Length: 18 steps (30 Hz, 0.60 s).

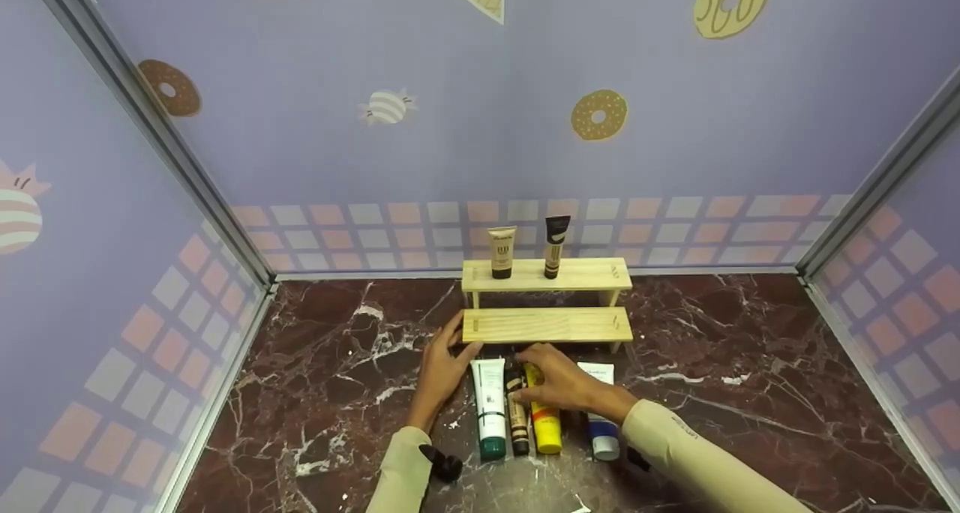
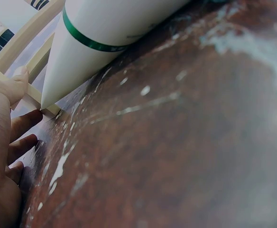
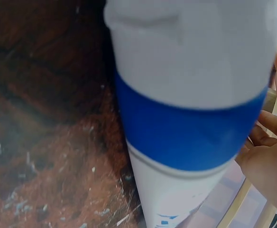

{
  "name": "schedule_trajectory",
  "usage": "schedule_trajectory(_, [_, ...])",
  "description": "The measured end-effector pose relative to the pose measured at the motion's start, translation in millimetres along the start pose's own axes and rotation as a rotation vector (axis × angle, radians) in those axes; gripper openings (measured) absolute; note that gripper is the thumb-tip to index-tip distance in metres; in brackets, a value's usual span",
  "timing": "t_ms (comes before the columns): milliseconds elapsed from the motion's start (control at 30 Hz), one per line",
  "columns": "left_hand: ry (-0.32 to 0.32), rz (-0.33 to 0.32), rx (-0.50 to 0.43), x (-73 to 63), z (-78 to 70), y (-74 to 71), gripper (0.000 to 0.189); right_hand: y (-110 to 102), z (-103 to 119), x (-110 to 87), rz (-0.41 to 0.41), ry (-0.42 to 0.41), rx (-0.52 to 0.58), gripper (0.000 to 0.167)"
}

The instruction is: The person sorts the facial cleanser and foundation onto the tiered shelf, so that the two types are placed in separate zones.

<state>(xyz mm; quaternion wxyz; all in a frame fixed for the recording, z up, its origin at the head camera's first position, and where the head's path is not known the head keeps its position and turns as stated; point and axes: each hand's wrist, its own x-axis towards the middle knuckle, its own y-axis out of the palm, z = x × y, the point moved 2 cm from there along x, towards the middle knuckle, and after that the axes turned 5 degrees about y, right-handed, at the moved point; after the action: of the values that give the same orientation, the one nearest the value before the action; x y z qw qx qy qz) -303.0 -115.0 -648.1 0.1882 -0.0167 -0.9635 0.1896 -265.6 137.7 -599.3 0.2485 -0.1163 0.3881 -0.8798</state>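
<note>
My left hand holds the left end of a two-step wooden display rack, thumb at the front edge and fingers along the side. A white tube with a green cap lies beside its thumb. My right hand reaches over the lying tubes, fingers bent at the dark end of a tan tube with a black cap and thumb on its side. A yellow tube lies partly beneath this hand. Under the right wrist is a white tube with a blue band, partly hidden in the head view.
On the upper step stand a beige BB tube and a black-and-tan tube. The rack stands on a dark red marble-patterned table, near the back wall. Walls also rise at left and right.
</note>
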Motion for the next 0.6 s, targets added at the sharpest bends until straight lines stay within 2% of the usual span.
schedule_trajectory(267, [0.002,-0.001,0.009,0.1,0.9,1.7,0.074,5.6,1.3,1.3,0.024,0.001,-0.01,0.073])
schedule_trajectory(600, [-0.003,-0.003,0.001,-0.1,-0.3,-0.3,0.075,8.5,3.5,3.3,0.092,0.015,-0.016,0.085])
